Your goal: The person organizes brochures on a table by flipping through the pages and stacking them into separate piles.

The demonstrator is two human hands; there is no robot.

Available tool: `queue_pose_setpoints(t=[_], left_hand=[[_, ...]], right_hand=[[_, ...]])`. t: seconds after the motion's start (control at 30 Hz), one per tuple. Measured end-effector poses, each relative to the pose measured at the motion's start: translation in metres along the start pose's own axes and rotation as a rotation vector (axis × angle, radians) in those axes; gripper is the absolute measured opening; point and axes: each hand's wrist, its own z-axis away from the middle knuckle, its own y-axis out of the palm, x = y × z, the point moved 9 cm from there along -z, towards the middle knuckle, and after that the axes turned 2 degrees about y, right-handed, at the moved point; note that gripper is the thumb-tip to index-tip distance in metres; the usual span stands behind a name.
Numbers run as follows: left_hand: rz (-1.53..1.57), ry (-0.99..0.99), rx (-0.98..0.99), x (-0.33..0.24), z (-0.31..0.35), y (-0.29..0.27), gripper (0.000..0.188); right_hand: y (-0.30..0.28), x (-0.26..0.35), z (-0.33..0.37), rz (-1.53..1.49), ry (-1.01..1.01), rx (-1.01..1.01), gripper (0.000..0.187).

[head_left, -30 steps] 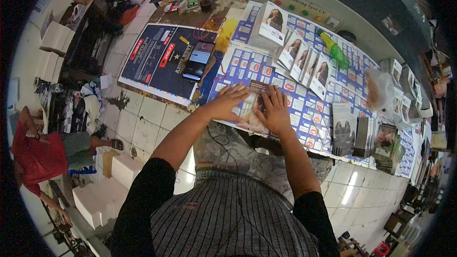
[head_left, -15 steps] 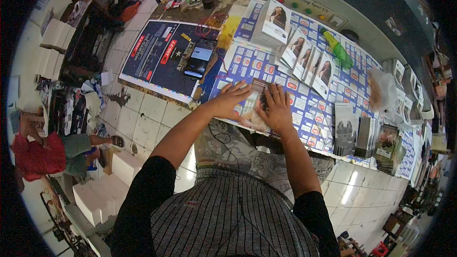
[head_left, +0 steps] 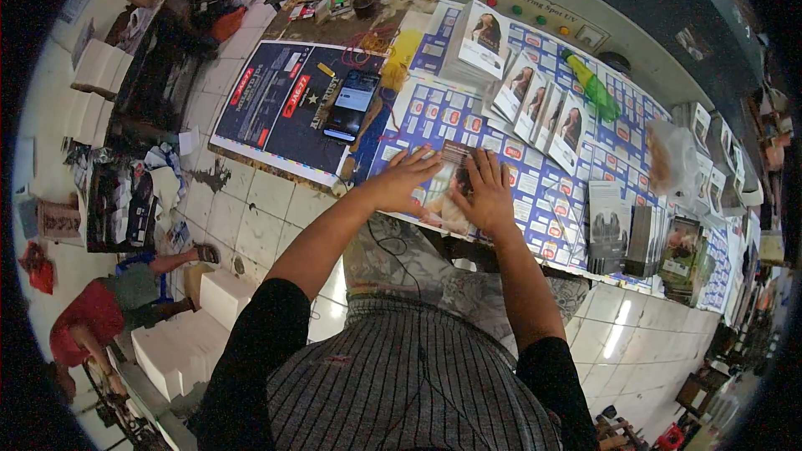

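Between my two hands a small brown printed leaflet (head_left: pixel 455 155) with a photo on it lies at the table's near edge. My left hand (head_left: pixel 406 182) rests flat across its left side, fingers stretched toward its upper part. On its right side lies my right hand (head_left: pixel 486 190), palm down with the fingers extended and slightly spread. Both hands cover parts of the leaflet, and neither grips it. Under it is a blue printed sheet (head_left: pixel 526 186) covering the table. Beyond my right hand, a fanned row of white leaflets (head_left: pixel 537 104) leans beside a taller stack of leaflets (head_left: pixel 483 38).
A phone (head_left: pixel 352 104) lies on a dark printed sheet (head_left: pixel 280 108) to the left. Toward the right are a green bottle (head_left: pixel 591 86), a clear plastic bag (head_left: pixel 671 163) and grey leaflet stacks (head_left: pixel 607 221). A person in red (head_left: pixel 88 317) is at the lower left, near white paper stacks (head_left: pixel 180 347).
My hands stay almost in place on the leaflet. At the left, the person in red has shifted lower in the view and leans over.
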Motion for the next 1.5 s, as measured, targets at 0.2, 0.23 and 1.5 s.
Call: queue_pose_setpoints(t=[0.2,0.23,1.5], left_hand=[[-0.005,0.002,0.012,-0.002,0.000,-0.001,0.115],[-0.003,0.000,0.010,-0.002,0.000,-0.002,0.115],[-0.128,-0.257,0.276,-0.033,-0.027,-0.013,0.121]], right_hand=[[0.000,-0.001,0.001,-0.023,0.002,-0.019,0.077],[-0.001,0.000,0.001,-0.024,-0.003,-0.026,0.078],[-0.059,-0.073,-0.020,0.050,0.221,-0.112,0.052]])
